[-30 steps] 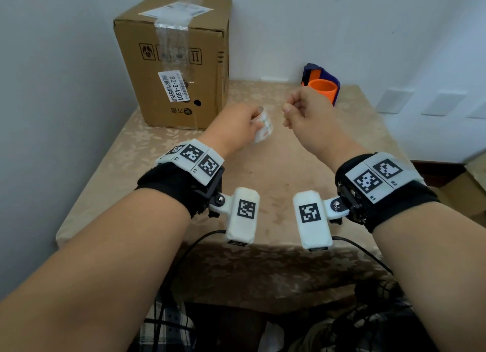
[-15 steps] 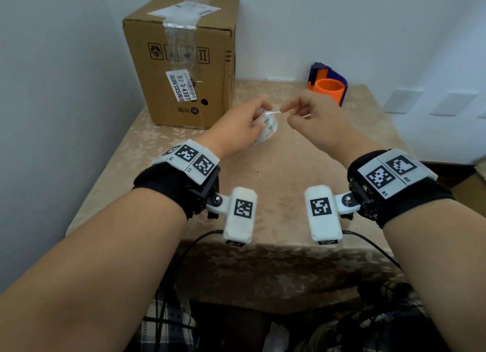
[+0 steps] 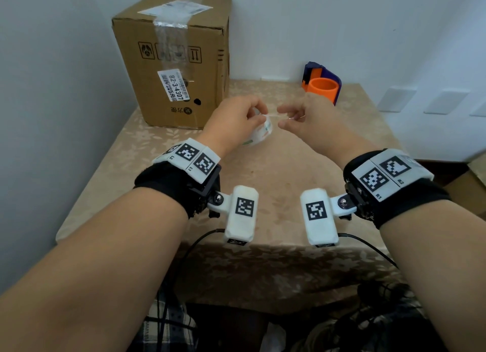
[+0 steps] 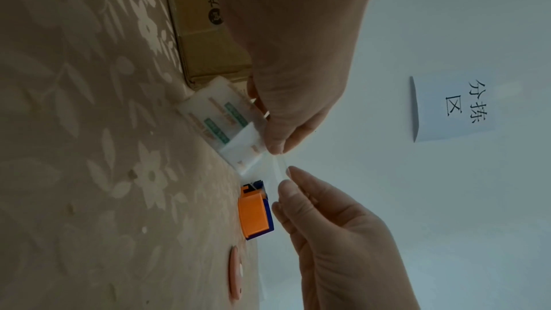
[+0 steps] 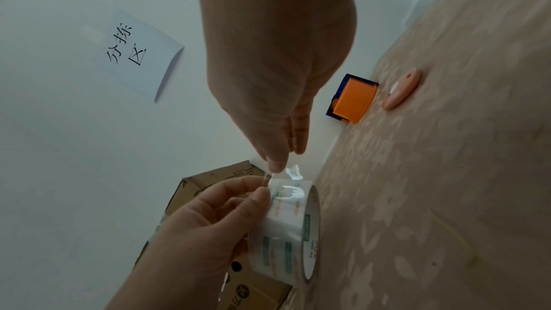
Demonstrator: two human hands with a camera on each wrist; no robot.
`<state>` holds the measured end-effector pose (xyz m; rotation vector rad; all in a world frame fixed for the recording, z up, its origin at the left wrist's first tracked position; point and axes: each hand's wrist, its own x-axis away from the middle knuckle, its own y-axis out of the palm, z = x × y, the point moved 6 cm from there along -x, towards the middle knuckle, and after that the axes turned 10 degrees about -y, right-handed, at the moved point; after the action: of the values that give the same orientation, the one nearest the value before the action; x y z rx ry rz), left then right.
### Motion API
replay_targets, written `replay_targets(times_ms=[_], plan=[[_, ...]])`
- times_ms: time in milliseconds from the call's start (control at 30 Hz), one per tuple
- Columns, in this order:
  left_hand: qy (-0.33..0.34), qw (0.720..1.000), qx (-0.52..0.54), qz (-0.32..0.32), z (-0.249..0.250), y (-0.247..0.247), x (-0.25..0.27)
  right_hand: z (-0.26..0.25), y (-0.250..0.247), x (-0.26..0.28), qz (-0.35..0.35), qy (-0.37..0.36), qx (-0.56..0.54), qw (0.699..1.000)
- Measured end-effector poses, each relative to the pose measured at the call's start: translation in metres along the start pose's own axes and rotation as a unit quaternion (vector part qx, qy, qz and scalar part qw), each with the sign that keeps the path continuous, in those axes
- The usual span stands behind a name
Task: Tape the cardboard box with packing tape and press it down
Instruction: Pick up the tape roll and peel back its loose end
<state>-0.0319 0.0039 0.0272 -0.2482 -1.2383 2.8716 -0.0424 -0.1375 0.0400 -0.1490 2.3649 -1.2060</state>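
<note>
A brown cardboard box (image 3: 178,62) stands upright at the table's back left, with old clear tape and labels on its top and front. My left hand (image 3: 236,120) grips a roll of clear packing tape (image 3: 259,135) above the table's middle. My right hand (image 3: 297,117) pinches the tape's free end (image 3: 272,114), and a short strip is stretched between the two hands. In the right wrist view the strip (image 5: 290,173) looks crumpled just off the roll (image 5: 286,244). Both hands are in front of the box and apart from it.
An orange and blue tape dispenser (image 3: 322,87) stands at the back of the table (image 3: 276,183) by the wall. A small peach oval object (image 5: 401,88) lies beside it. A paper sign (image 5: 134,53) hangs on the wall. Cables hang below the table's front edge.
My right hand has closed in on the roll, taken the tape's end and drawn a short strip out to the right. The left hand keeps its hold on the roll.
</note>
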Motion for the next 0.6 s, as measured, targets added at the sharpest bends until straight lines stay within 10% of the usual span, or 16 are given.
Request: replay_targets(times_ms=[600], plan=[[0.009, 0.999, 0.017, -0.045, 0.002, 0.006, -0.002, -0.002, -0.016, -0.003, 0.035, -0.008, 0.046, 0.998]])
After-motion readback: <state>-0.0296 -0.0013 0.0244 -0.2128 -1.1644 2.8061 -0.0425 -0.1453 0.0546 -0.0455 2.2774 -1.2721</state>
